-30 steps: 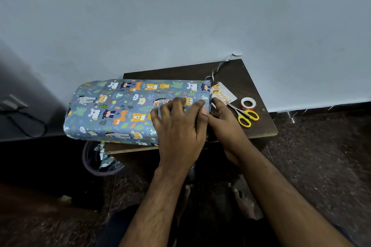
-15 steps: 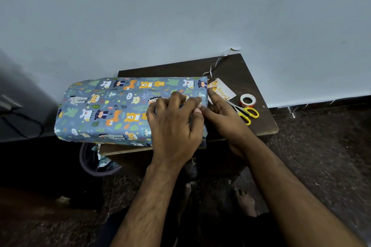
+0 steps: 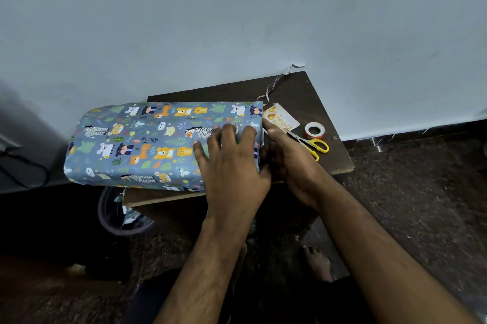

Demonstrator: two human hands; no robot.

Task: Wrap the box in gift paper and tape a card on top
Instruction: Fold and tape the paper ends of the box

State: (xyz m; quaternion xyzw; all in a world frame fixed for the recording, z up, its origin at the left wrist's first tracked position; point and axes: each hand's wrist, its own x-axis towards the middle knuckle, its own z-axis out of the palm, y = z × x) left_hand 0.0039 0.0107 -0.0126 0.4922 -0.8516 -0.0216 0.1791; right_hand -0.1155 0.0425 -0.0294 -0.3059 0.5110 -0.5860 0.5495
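Observation:
A long box wrapped in blue animal-print gift paper (image 3: 137, 144) lies across a small dark wooden table (image 3: 297, 94), its left end hanging past the table's edge. My left hand (image 3: 229, 163) presses flat on the right part of the box's top, fingers spread. My right hand (image 3: 287, 155) is against the box's right end, with its index finger stretched along the paper's upper edge; the other fingers are hidden behind the box end. A white card with orange print (image 3: 282, 119) lies on the table just right of the box.
Yellow-handled scissors (image 3: 313, 144) and a roll of tape (image 3: 315, 130) lie on the table's right side. A thin ribbon (image 3: 274, 85) curls up at the wall. A round bin with paper scraps (image 3: 121, 215) stands under the table's left. My bare foot (image 3: 317, 261) rests on the floor.
The box has slid slightly left. My left hand has spread wider on its top, and my right index finger has moved up along the paper at the box's right end.

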